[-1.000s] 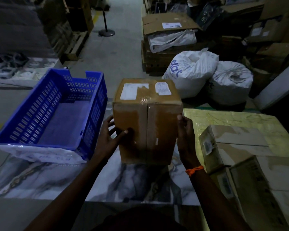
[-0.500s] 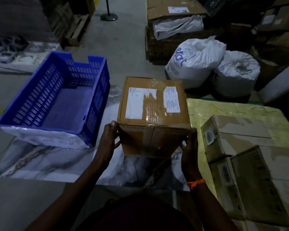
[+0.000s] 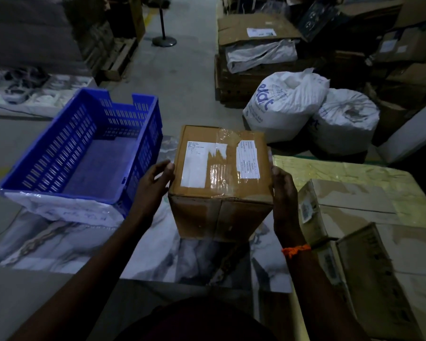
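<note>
A marble-patterned counter [image 3: 84, 244] is carrying a slotted blue plastic crate [image 3: 146, 153]. Just right of it, a tape-sealed rectangular cardboard box [image 3: 221, 183] bearing two white labels is being gripped, left hand [image 3: 153, 185] and right hand [image 3: 284, 193] clamping its opposite sides.

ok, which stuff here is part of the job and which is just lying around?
In hand: taped box, gripped by left hand and right hand.
Lying about: blue crate beside it, untouched; white sacks; cartons at right; floor stand.
</note>
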Tool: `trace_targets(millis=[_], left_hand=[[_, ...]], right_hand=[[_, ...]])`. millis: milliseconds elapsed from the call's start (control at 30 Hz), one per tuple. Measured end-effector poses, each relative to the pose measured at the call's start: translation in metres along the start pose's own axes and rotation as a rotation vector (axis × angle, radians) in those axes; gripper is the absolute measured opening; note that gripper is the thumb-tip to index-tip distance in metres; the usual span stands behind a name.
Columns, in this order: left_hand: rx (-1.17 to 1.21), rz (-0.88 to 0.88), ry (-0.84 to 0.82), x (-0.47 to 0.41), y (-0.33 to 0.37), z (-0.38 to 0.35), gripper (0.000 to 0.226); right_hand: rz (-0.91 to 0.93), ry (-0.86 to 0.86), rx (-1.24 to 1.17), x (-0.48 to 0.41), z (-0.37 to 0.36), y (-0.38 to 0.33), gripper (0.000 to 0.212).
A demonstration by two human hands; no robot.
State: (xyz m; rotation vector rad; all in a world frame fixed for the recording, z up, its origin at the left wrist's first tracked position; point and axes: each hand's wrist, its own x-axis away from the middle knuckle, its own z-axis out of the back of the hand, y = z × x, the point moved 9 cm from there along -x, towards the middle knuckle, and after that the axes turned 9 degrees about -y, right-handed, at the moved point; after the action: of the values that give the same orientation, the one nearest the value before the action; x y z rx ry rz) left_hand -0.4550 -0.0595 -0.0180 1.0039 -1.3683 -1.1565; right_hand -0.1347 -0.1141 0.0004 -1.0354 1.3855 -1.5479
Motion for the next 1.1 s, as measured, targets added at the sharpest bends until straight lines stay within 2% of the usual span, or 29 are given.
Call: trace_targets(millis=[67, 167, 300, 367, 433, 567, 733, 867, 1000, 1100], left_hand=[[-0.031, -0.029, -0.023, -0.016, 0.017, -0.001, 0.060], [-0.094, 0.007, -0.050, -0.036, 0.033, -0.013, 0.053], [-0.128, 0.078, -0.146, -0.049, 0.041, -0.038, 0.009], [-0.011, 0.100, -0.198, -0.050, 0.041, -0.049, 0.003], [0.081, 0.093, -0.224, -0.048, 0.041, -0.053, 0.009], [0.048, 0.049, -0.209, -0.046, 0.038, -0.050, 0.017], [-0.121, -0.138, -0.102, -0.050, 0.062, -0.038, 0.053], [-0.086, -0.230, -0.076, -0.047, 0.075, -0.034, 0.061], [0.002, -0.177, -0.044, -0.041, 0.057, -0.026, 0.064], [-0.005, -0.125, -0.036, -0.036, 0.034, -0.023, 0.066]], right_hand=[[0.007, -0.043, 0.030, -0.019, -0.003, -0.006, 0.042], [-0.010, -0.077, 0.131, -0.051, -0.008, -0.013, 0.053], [-0.088, -0.149, 0.220, -0.074, -0.023, -0.009, 0.065], [-0.116, -0.214, 0.193, -0.084, -0.032, -0.002, 0.069], [-0.143, -0.236, 0.174, -0.089, -0.033, 0.006, 0.078], [-0.134, -0.253, 0.191, -0.083, -0.034, 0.000, 0.081], [-0.025, -0.133, 0.138, -0.077, -0.027, -0.030, 0.079], [0.004, -0.032, 0.098, -0.074, -0.019, -0.045, 0.073], [-0.002, -0.022, 0.057, -0.069, -0.020, -0.037, 0.085], [0.007, -0.010, 0.064, -0.057, -0.020, -0.024, 0.064]])
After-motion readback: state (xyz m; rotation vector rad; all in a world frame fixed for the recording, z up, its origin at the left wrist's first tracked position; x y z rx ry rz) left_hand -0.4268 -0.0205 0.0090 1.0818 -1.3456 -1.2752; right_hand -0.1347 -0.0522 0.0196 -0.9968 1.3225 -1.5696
